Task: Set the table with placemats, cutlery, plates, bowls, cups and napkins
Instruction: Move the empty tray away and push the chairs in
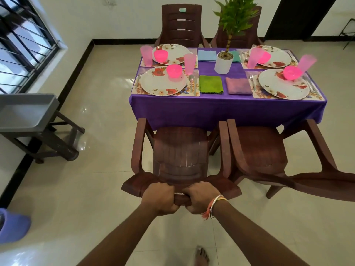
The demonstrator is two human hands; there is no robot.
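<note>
Both left hand (160, 200) and right hand (200, 200) clench fingers (166, 191) round the chair (180, 150); a hard shove could jolt the surface (226, 110), toppling pink cups (190, 63).

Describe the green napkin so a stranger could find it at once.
Find the table under the purple cloth. Along its near edge, between the near left plate and near right plate, two folded napkins lie side by side. The green napkin is the left one, bright lime; the mauve napkin beside it is dull.
</note>
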